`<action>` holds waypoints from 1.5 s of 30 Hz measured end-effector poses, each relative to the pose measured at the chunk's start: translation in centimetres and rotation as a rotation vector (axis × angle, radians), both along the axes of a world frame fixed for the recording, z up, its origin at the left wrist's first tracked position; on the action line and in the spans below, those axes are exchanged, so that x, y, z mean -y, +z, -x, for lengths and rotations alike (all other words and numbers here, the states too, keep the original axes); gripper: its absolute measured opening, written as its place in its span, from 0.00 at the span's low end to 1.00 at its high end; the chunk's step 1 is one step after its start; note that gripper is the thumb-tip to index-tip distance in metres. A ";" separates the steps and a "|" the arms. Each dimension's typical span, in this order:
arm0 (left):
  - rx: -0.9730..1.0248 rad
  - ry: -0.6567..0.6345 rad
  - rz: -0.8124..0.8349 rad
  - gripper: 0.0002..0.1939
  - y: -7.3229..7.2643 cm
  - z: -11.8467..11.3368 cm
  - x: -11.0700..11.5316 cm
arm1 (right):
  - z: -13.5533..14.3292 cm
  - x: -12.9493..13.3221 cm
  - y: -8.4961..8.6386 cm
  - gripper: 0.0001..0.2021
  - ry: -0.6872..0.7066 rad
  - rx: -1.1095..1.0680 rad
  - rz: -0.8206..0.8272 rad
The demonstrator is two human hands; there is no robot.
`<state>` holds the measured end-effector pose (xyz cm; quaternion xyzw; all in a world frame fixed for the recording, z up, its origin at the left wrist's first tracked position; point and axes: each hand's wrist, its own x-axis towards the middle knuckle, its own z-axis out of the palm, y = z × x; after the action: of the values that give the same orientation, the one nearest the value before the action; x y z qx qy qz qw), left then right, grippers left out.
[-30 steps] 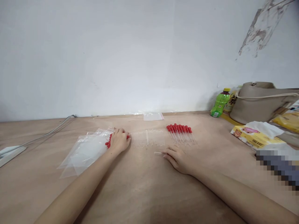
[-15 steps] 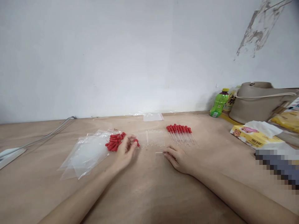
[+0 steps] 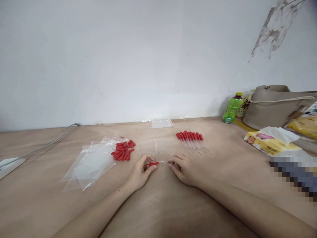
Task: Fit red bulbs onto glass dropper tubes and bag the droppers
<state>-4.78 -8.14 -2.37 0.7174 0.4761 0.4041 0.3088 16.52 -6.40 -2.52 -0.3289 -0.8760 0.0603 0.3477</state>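
Observation:
My left hand [image 3: 141, 172] pinches a red rubber bulb [image 3: 154, 163], its narrow end pointing right. Facing it, my right hand [image 3: 182, 168] holds a thin clear glass tube [image 3: 163, 162] level, its free end pointing left, close to the bulb. Whether the two touch is hard to tell. Left of my left hand lies a pile of red bulbs [image 3: 122, 152]. Behind both hands, clear tubes [image 3: 156, 146] lie side by side. To their right is a row of droppers [image 3: 190, 137], each a tube with a red bulb on it.
Clear plastic bags [image 3: 90, 165] lie at the left, with a grey cable [image 3: 56, 138] beyond. A small bag [image 3: 161, 124] lies by the wall. At the right are a green bottle [image 3: 232, 109], a beige bag [image 3: 269, 109] and a tissue pack [image 3: 269, 143].
My left hand has moved right and toward me from the bulb pile, bringing a red bulb. My right hand has shifted slightly left with the tube, which now faces the bulb.

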 end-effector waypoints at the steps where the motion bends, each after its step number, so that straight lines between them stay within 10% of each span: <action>1: 0.009 -0.013 -0.003 0.08 0.0 0.0 0.0 | 0.1 0.0 0.0 0.08 0.004 0.002 -0.003; 25: -0.218 -0.182 -0.093 0.10 1.3 -0.4 1.0 | -0.6 -0.7 0.6 0.09 0.136 0.093 0.051; 32: -0.276 -0.093 -0.114 0.11 0.3 -0.3 0.7 | -0.2 -0.1 -0.2 0.11 0.033 0.147 -0.156; 45: -0.213 -0.041 -0.134 0.10 -0.2 0.2 0.4 | -0.2 -0.2 0.1 0.09 0.133 -0.032 0.034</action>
<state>-4.99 -8.55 -2.56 0.7849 0.4634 0.3499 0.2162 16.73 -6.18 -2.46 -0.2747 -0.8891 0.1031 0.3512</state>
